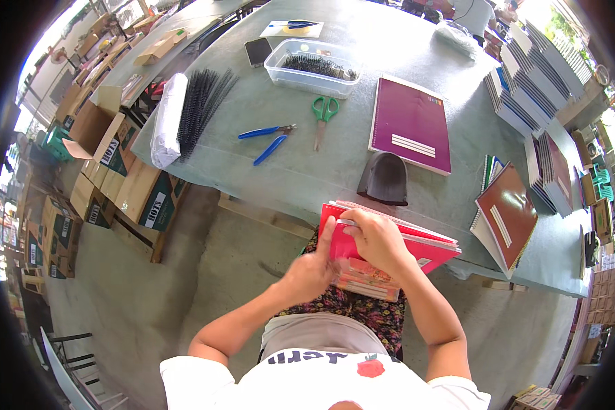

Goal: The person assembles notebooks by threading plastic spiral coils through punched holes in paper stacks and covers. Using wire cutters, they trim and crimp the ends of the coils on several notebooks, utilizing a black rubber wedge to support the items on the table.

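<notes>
Over my lap, at the table's near edge, I hold a red notebook (422, 250) tilted, with pale page edges along its upper side. My left hand (306, 275) grips its left end, the index finger stretched up along the corner. The fingers of my right hand (377, 239) are bent and pressed at the top left corner, by the edge with small holes. A small pale bit shows under these fingers; I cannot make out what it is. Below the red cover, an orange-and-pink patterned part (365, 277) lies against my lap. A dark curved block (384, 179) stands just beyond the notebook.
On the table (253, 198) lie blue-handled cutters (270, 140), green-handled scissors (322, 117), a purple notebook (413, 119), black spiral coils (201, 109) and a clear bin (307, 83) of coil pieces. Brown notebooks (509, 212) and book stacks (536, 78) stand right; cardboard boxes (133, 181) left.
</notes>
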{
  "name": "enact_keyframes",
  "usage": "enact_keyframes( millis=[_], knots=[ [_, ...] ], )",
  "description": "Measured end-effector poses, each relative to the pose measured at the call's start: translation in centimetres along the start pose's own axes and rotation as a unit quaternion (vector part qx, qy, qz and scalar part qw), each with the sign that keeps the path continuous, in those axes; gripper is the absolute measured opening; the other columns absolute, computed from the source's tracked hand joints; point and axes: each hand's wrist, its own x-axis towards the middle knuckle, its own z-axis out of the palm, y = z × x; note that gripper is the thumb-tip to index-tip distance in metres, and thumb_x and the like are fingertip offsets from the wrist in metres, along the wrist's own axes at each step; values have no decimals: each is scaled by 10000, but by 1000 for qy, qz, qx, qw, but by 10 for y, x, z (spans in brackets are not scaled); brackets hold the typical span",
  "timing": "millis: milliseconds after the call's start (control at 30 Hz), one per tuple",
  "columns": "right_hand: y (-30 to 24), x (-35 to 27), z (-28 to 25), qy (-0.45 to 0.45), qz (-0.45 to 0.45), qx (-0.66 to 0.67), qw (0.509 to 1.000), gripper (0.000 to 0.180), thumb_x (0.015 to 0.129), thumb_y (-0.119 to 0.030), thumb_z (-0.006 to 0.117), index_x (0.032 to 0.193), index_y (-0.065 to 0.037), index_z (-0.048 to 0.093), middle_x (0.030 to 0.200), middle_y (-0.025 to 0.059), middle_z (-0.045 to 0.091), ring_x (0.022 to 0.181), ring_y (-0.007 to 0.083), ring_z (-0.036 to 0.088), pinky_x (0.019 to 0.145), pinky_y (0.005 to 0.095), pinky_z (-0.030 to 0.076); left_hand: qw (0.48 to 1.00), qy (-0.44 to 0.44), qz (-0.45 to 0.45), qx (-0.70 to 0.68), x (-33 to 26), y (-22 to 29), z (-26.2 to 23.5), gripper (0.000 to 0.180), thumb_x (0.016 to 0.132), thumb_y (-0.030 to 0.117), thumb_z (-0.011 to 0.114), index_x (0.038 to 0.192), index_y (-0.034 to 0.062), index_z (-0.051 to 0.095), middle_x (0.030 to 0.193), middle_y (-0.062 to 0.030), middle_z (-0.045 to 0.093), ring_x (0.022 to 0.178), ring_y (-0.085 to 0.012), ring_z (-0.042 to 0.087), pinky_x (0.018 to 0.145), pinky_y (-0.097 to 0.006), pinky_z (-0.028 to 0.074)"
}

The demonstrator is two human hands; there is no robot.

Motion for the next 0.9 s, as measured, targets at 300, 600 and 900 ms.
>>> enact_keyframes(
  millis=[300, 600, 900],
  knots=[
    [-13, -7, 1, -78, 21, -86, 993, 293, 803, -261, 635, 977, -40, 557, 845, 139, 642, 793, 309, 639, 673, 404, 508, 983, 134, 3, -127, -2, -16, 15, 607, 886, 157, 565, 1379, 3, 244, 644, -139, 564, 555, -208, 576, 560, -339, 451],
    [-8, 0, 2, -96, 40, -76, 992, 271, 784, -202, 623, 1009, -52, 599, 881, 140, 656, 804, 302, 636, 674, 404, 501, 986, 58, 76, -134, 10, -11, 11, 636, 878, 96, 590, 1402, 74, 230, 637, -79, 524, 522, -119, 453, 512, -269, 385],
    [-2, 2, -1, -40, -21, 26, 999, 204, 819, -126, 548, 996, -46, 607, 872, 129, 666, 783, 292, 647, 655, 403, 504, 983, 71, 53, -161, 7, -7, -41, 345, 967, 291, 449, 1074, -3, 596, 673, -106, 536, 617, -161, 520, 602, -293, 455]
  ],
)
